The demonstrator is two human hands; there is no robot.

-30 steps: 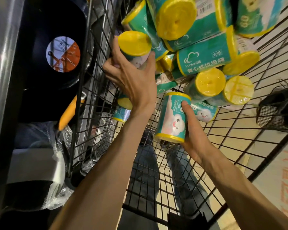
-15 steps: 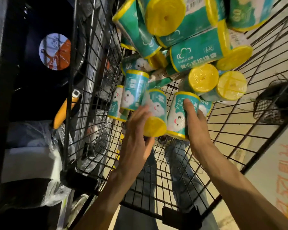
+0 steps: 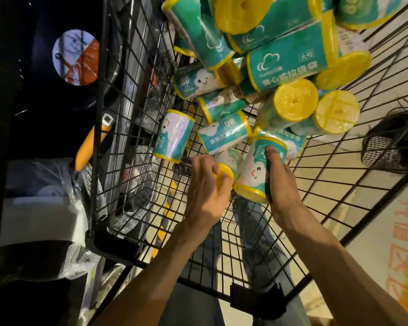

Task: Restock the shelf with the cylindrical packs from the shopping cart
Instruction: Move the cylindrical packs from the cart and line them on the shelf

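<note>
The wire shopping cart (image 3: pixel 339 189) fills most of the frame, its mesh running from the upper left down to the lower right; the dark shelf (image 3: pixel 33 137) sits along the left edge, holding a black pan with a round label (image 3: pixel 76 57) in the upper left and wrapped goods lower down, but no cylindrical packs can be seen on it; the heap of teal packs with yellow ends (image 3: pixel 287 57) crowds the top centre and upper right of the cart, so by this showing most of the restocking seems left to do; smaller packs lie loose just below the heap, one standing apart at centre left (image 3: pixel 174 136); the right hand (image 3: pixel 280 182), at centre right, holds one pack (image 3: pixel 257 170) with thumb laid along its label and fingers hidden behind it; the left hand (image 3: pixel 205 184), just beside it, curls its fingers round the yellow end of a second pack (image 3: pixel 226 170); both packs are inside the cart, touching each other, not yet lifted clear; I judge this the gathering step, with carrying to the shelf yet to come.
</note>
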